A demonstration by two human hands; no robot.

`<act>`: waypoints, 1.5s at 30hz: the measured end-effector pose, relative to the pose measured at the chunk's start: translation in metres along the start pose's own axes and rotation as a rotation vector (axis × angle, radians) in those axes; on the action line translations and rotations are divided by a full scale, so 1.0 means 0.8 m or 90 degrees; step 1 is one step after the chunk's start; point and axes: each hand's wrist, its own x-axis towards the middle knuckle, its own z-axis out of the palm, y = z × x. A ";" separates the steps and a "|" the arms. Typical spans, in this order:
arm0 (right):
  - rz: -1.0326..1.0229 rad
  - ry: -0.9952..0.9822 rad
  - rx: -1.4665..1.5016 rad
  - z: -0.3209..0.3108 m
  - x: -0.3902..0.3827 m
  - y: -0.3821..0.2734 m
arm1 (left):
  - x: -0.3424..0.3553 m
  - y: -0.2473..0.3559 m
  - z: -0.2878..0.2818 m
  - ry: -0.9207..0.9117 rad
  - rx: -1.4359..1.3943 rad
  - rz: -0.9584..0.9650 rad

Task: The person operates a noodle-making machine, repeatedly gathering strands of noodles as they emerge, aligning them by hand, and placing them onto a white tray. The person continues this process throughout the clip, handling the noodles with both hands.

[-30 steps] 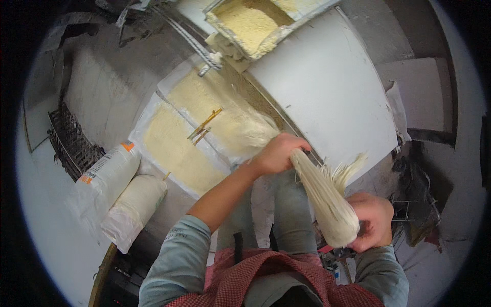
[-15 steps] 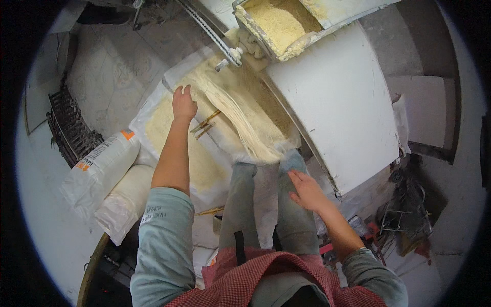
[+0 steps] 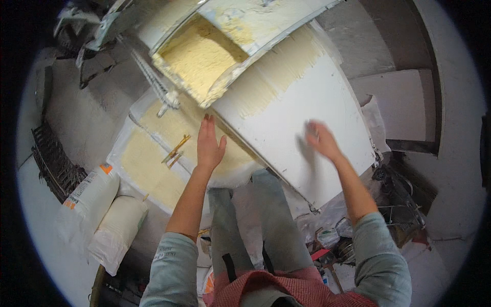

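Note:
My left hand [image 3: 210,142] hangs over the near edge of a white-topped table, fingers stretched out and holding nothing. Above the tabletop [image 3: 291,143], my right hand [image 3: 323,140] is slightly blurred, with its fingers apart and its shadow beside it. Pale noodle strands [image 3: 276,77] lie side by side across the table's far part, apart from both hands. Beyond them stands a trough [image 3: 204,102] with a floury rim, holding yellow flour [image 3: 199,53]. Below my left hand, a flour-dusted sheet [image 3: 146,153] carries thin wooden sticks [image 3: 178,149].
Two filled white sacks [image 3: 94,192] [image 3: 120,225] lean at the left, near a dark slatted rack [image 3: 53,158]. A metal bar [image 3: 153,77] with a floury end juts in beside the trough. Clutter [image 3: 337,245] lies on the floor at the lower right.
The noodle bundle has left the floury sheet, and strands now lie on the tabletop. My right hand has risen from beside my leg to over the table. The view has shifted right.

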 end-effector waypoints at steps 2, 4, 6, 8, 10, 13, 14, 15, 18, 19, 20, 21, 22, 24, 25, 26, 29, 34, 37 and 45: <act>-0.054 0.195 -0.030 -0.043 0.100 0.011 | 0.026 0.029 0.019 0.068 0.028 0.055; -0.088 0.344 -0.142 -0.080 0.205 0.001 | 0.055 0.051 0.040 0.138 0.029 0.020; -0.085 0.389 -0.162 -0.105 0.292 -0.028 | 0.085 0.065 0.060 0.185 0.052 -0.023; -0.054 0.370 -0.103 -0.097 0.328 -0.063 | 0.112 0.076 0.079 0.196 0.099 -0.082; -0.086 0.301 -0.090 -0.054 0.338 -0.108 | 0.129 0.092 0.099 0.169 0.125 -0.023; -0.213 0.301 -0.172 0.025 0.301 -0.163 | 0.129 0.128 0.123 0.080 0.190 0.066; -0.285 0.317 -0.139 0.040 0.277 -0.163 | 0.127 0.141 0.130 -0.125 0.288 0.036; -0.303 0.277 -0.124 0.054 0.252 -0.162 | 0.125 0.151 0.137 0.044 0.153 0.214; -0.381 0.185 -0.010 0.058 0.184 -0.120 | 0.072 0.171 0.145 -0.217 -0.008 0.195; -0.379 0.181 0.024 0.061 0.162 -0.104 | 0.048 0.173 0.145 -0.196 -0.005 0.238; -0.345 0.194 0.026 0.064 0.137 -0.086 | 0.024 0.175 0.147 -0.176 0.013 0.293; -0.311 0.207 0.027 0.067 0.109 -0.066 | -0.003 0.179 0.150 -0.194 -0.025 0.282; -0.241 0.220 0.023 0.072 0.080 -0.044 | -0.034 0.185 0.150 -0.239 -0.052 0.260; -0.098 0.270 -0.002 0.086 0.014 0.001 | -0.098 0.188 0.143 -0.287 -0.023 0.268; -0.024 0.306 -0.023 0.095 -0.020 0.024 | -0.125 0.187 0.139 -0.326 -0.030 0.250; 0.046 0.350 -0.030 0.104 -0.054 0.048 | -0.150 0.184 0.134 -0.376 -0.029 0.228; 0.231 0.454 -0.115 0.133 -0.148 0.111 | -0.205 0.175 0.123 -0.484 -0.039 0.138; 0.531 0.373 0.129 0.138 -0.197 0.157 | -0.210 0.158 0.110 -0.568 -0.005 0.062; 0.388 0.207 0.373 0.096 -0.190 0.112 | -0.170 0.159 0.090 -0.480 -0.076 0.050; -0.035 -0.332 0.328 -0.064 -0.173 -0.192 | -0.076 0.207 0.002 -0.159 -0.251 0.322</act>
